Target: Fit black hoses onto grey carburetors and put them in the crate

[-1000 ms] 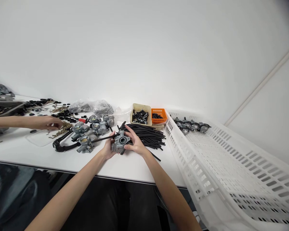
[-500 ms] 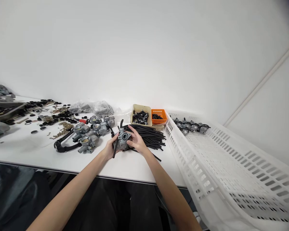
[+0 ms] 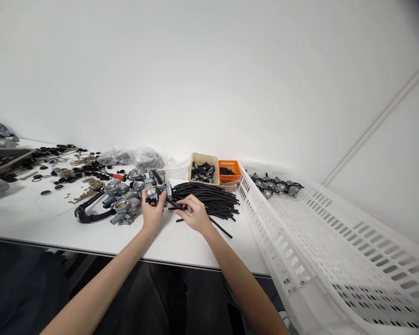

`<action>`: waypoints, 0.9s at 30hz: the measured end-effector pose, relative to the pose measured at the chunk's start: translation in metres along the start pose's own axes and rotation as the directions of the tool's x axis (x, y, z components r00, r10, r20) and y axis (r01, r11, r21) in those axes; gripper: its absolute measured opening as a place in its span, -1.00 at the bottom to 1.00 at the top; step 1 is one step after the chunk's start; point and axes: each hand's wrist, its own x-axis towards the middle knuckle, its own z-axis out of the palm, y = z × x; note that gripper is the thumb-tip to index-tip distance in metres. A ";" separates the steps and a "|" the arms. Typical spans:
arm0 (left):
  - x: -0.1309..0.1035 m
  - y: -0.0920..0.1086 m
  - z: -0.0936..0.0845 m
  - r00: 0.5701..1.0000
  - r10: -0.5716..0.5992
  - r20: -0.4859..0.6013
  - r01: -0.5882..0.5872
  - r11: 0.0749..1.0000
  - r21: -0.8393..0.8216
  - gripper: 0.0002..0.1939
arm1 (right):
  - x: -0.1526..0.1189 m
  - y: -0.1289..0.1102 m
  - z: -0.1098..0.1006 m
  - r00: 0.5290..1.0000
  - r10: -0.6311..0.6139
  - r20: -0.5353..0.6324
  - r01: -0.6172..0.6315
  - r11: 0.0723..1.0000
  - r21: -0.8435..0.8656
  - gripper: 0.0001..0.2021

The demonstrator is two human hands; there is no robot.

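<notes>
My left hand (image 3: 152,209) is wrapped round a grey metal carburetor (image 3: 153,192), tilted on its side just above the table. A short black tube (image 3: 157,177) curves from its top. To the right, my right hand (image 3: 195,214) pinches a black rubber hose (image 3: 172,203) that runs toward the carburetor; whether it is joined there is hidden by my left fingers. Behind my right hand lies a pile of black hoses (image 3: 209,197). Several more carburetors (image 3: 123,209) stand close to the left of my left hand.
A cream bin (image 3: 192,171) of black parts and an orange basket (image 3: 230,164) stand at the back. On the right, a large white crate (image 3: 300,232) holds several carburetors (image 3: 279,185). A wristwatch (image 3: 91,214), brass fittings (image 3: 91,190) and black rings lie left.
The carburetor has moved left and turned in my left hand, its round opening no longer facing me. My right hand has left its body and now pinches the hose.
</notes>
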 end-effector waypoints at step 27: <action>0.002 -0.008 0.004 0.992 -0.019 0.122 0.035 0.992 -0.125 -0.58 | -0.006 0.006 0.020 0.990 -0.127 -0.067 0.116 0.981 -0.157 -0.75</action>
